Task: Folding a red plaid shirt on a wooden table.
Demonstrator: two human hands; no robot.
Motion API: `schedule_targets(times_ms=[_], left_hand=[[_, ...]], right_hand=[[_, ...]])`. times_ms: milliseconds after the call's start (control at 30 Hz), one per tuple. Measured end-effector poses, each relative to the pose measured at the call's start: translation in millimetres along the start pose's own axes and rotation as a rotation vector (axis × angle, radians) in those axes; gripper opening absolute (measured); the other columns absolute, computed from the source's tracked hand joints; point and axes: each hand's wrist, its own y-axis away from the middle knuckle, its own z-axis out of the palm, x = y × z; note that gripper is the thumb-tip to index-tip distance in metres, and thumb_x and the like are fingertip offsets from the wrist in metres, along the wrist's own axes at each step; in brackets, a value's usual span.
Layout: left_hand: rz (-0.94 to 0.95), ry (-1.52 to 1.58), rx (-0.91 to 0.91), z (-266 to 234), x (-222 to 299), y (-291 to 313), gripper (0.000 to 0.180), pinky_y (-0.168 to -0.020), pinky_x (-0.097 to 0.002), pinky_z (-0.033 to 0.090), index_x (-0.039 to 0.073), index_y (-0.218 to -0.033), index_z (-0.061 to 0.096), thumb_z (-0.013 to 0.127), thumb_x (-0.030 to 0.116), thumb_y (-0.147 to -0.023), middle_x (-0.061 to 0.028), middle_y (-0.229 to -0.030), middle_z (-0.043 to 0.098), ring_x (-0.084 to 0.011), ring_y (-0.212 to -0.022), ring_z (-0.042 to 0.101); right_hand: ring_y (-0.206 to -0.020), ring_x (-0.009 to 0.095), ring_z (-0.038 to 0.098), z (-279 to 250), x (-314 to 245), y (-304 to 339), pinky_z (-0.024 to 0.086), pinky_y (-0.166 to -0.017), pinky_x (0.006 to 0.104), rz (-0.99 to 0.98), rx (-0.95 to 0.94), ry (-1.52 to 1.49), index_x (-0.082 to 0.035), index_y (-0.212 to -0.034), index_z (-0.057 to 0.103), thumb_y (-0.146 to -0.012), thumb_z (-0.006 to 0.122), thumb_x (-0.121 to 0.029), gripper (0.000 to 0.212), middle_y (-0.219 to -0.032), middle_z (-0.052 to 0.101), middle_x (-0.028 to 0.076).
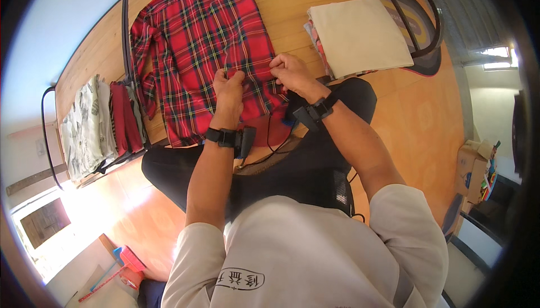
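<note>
Left hand [229, 86] grip: closed, pinching red plaid shirt [202, 38] at front placket, near hem. Right hand [288, 70] grip: closed, pinching same shirt edge just right of left hand. Shirt lies flat on wooden bench [281, 4], centre. Folded clothes stack [101, 122] at left. Folded beige cloth [360, 35] far right. Black wrist straps on both forearms.

Left hand [229, 84] and right hand [288, 70] pinched shut, forearms extended forward.

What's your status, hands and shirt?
Left hand and right hand both pinching the plaid shirt, laid flat on the wooden table. Nothing on the shirt.
</note>
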Motion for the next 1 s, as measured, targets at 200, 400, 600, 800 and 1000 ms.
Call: schedule_targets(times_ms=[200,400,600,800,1000], left_hand=[[-0.029,-0.110,0.067,-0.5,-15.9,-4.8,0.066,-0.062,-0.0288,0.053,-0.003,-0.140,0.035,0.069,0.001,-0.084,-0.0064,-0.094,0.058,-0.0140,-0.081,0.060],[0.092,-0.337,0.066,-4.5,-15.8,-15.4,0.059,-0.061,-0.0308,0.055,-0.004,-0.134,0.041,0.070,0.002,-0.083,-0.0068,-0.094,0.061,-0.0166,-0.077,0.063],[0.639,-0.994,0.260,-10.2,-26.3,5.4,0.066,-0.089,-0.0450,0.049,0.000,-0.130,0.046,0.078,0.008,-0.073,-0.0199,-0.114,0.058,-0.0356,-0.102,0.059],[0.925,-1.106,0.097,12.5,-3.9,28.9,0.058,-0.102,-0.0506,0.039,0.005,-0.130,0.053,0.074,0.012,-0.077,-0.0177,-0.130,0.053,-0.0383,-0.120,0.048],[1.039,-1.138,-0.242,19.0,-17.7,28.1,0.063,-0.110,-0.0519,0.034,0.002,-0.138,0.051,0.074,0.020,-0.082,-0.0172,-0.141,0.050,-0.0391,-0.133,0.042]], right_hand=[[-0.071,0.022,0.068,-3.7,24.1,-13.9,0.054,-0.064,0.0362,-0.161,0.054,0.303,-0.002,-0.097,0.067,-0.083,0.070,-0.012,0.018,-0.084,0.070,0.012],[-0.084,0.031,0.069,-6.4,14.2,-16.4,0.053,-0.075,0.0413,-0.149,0.056,0.346,-0.003,-0.093,0.067,-0.081,0.071,-0.016,0.018,-0.086,0.071,0.015],[-0.091,0.038,0.067,-1.7,7.5,2.7,0.051,-0.078,0.0468,-0.203,0.073,0.595,-0.006,-0.096,0.065,-0.082,0.074,-0.020,0.022,-0.091,0.070,0.017],[-0.090,0.037,0.067,-9.6,-12.5,2.1,0.051,-0.077,0.0475,-0.163,-0.038,0.622,-0.005,-0.095,0.065,-0.083,0.073,-0.020,0.020,-0.090,0.070,0.017],[-0.091,0.039,0.066,-20.3,-39.7,-32.0,0.051,-0.079,0.0487,-0.295,0.031,0.734,-0.005,-0.092,0.066,-0.087,0.067,-0.018,0.014,-0.090,0.068,0.020]])
